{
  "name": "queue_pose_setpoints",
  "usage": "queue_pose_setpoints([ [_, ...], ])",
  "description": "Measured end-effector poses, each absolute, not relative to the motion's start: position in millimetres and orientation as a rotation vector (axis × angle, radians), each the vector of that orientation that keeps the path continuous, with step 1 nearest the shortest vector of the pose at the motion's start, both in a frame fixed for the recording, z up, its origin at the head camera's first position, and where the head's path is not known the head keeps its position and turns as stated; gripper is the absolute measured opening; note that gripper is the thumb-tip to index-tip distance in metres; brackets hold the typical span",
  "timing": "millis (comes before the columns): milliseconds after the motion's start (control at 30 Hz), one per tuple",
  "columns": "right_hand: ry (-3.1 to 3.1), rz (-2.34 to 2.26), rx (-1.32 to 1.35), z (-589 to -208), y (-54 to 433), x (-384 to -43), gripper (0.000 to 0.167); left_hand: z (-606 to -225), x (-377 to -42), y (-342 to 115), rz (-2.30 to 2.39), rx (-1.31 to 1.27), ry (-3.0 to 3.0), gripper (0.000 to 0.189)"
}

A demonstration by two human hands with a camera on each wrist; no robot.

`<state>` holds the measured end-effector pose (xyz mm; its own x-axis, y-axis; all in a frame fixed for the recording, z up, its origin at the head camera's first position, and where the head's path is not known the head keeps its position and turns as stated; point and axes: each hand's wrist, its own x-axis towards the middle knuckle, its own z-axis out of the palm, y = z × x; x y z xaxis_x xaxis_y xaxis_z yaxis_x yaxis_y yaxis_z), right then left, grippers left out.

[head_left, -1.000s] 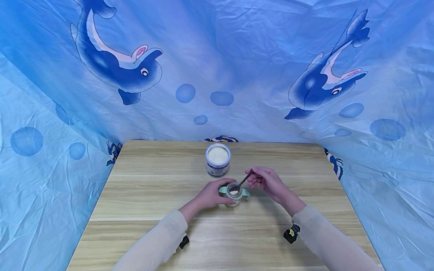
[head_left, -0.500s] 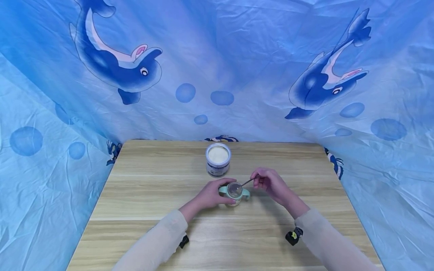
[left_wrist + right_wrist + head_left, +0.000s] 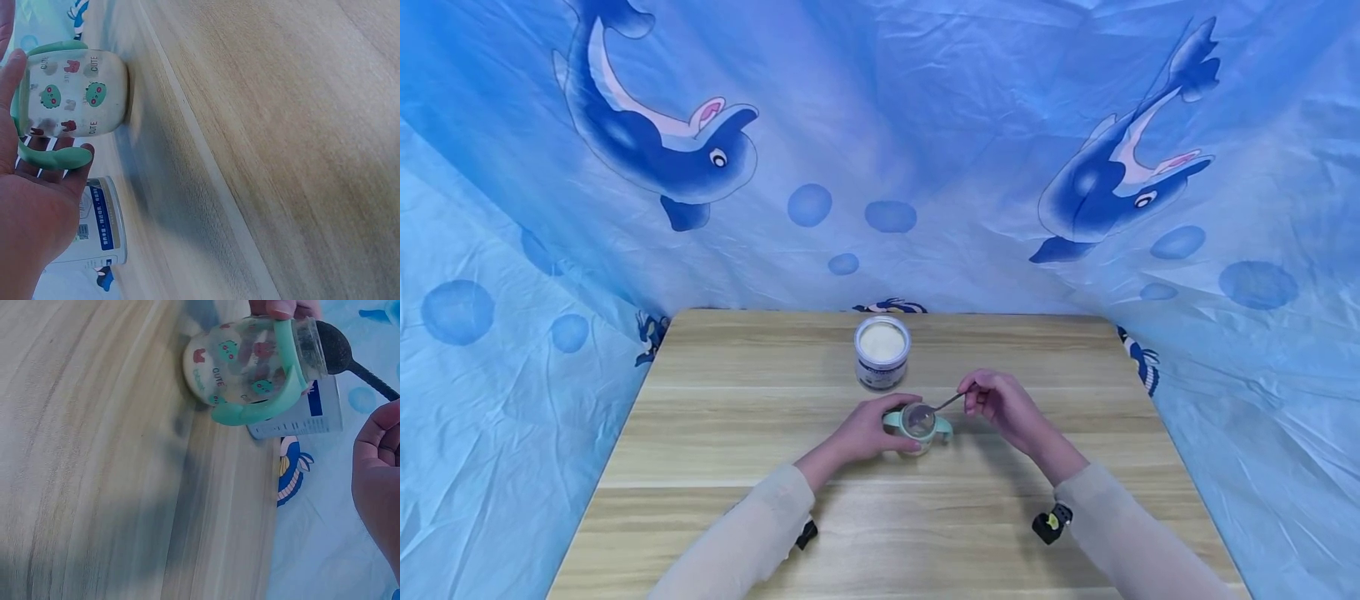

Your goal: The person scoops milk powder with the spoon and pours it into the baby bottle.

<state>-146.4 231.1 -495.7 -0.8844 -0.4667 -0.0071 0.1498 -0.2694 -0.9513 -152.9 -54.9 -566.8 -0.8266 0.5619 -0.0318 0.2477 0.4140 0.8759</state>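
A clear baby bottle (image 3: 917,423) with two mint-green handles stands uncapped on the wooden table. Cartoon prints and "CUTE" lettering cover its wall (image 3: 75,94), and pale powder shows at its base in the right wrist view. My left hand (image 3: 865,429) holds the bottle near its neck, thumb on the near side and fingers round the far side. Between thumb and fingers my right hand (image 3: 1003,408) pinches the handle of a dark spoon (image 3: 335,349). The spoon's bowl is right at the bottle's mouth, tipped over.
Behind the bottle stands an open milk powder can (image 3: 882,354), filled with pale powder. The wooden table (image 3: 737,375) ends at a blue dolphin-print cloth (image 3: 880,125), which rises at the back and both sides.
White powder that lay on the spoon a second ago no longer shows there. My right hand has shifted slightly right and the spoon has turned over. The left hand and bottle stay put.
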Motion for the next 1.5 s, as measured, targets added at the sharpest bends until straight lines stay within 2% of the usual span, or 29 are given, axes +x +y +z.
queue_pose_setpoints([
  [600,1.469,-2.327,-0.243,-491.6,224.8,-150.5,0.046,-562.9,-152.1,-58.6,1.387,0.713,2.366,0.087],
  [900,1.429,-2.401,-0.173,-486.5,223.6,-158.1,0.042,-538.9,-149.1,-77.9,1.419,0.737,2.318,0.086],
  [1200,1.454,-2.413,-0.098,-477.4,217.9,-173.8,0.038,-512.6,-159.9,-101.1,1.342,0.800,2.419,0.085],
  [1500,1.426,-2.445,-0.073,-470.1,206.8,-189.7,0.039,-494.8,-175.3,-122.7,1.286,0.713,2.528,0.086],
])
